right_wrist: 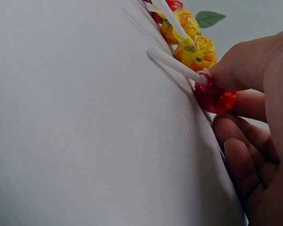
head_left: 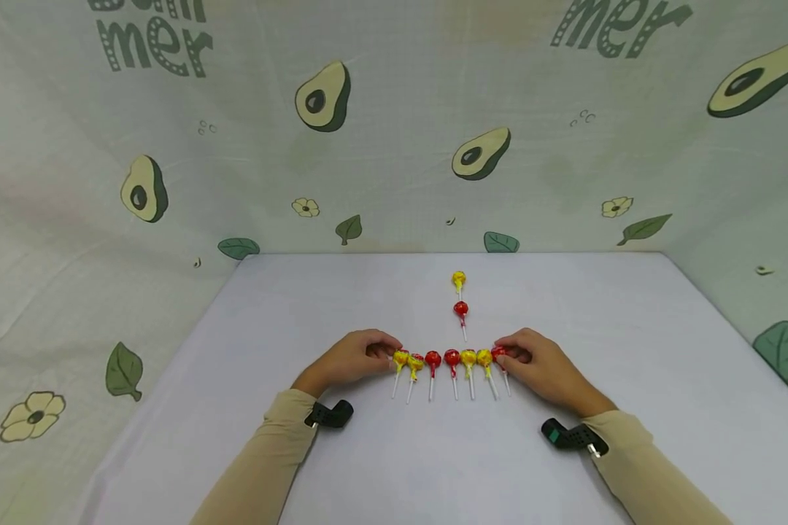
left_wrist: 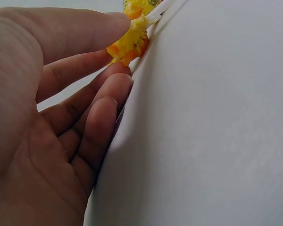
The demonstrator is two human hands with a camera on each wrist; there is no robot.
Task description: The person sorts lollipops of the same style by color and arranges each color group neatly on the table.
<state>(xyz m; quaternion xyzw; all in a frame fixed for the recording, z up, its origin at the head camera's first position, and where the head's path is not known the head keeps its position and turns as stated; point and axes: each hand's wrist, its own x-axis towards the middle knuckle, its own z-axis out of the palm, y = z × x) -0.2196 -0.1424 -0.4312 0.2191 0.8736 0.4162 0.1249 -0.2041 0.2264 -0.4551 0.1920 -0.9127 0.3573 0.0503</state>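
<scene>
Lollipops (head_left: 433, 359), seven of them in head view, lie in one left-to-right row on the white table (head_left: 394, 459), sticks toward the near side. Order from left: yellow, yellow-and-red, red, red, yellow, yellow, red. Left hand (head_left: 354, 357) holds the leftmost yellow lollipop (head_left: 400, 357); right hand (head_left: 541, 364) holds the rightmost red lollipop (head_left: 500, 353). Far of the row, two more in line: far red lollipop (head_left: 460, 308), its stick ending near the row, then far yellow lollipop (head_left: 458, 278) beyond it. Tan sleeves (head_left: 256, 467), black wrist device (head_left: 329, 414) on each arm. Pale cloth (head_left: 394, 109) with avocado prints (head_left: 324, 97) hangs at the far side.

Left wrist view: thumb and index finger pinch the yellow head; remaining fingers bent below it, by the table. Another yellow head sits just beside.

Right wrist view: thumb and forefinger clamped on the red head, white stick clear of the hand. Two yellow heads come next, a red one past them, partly cut off.
</scene>
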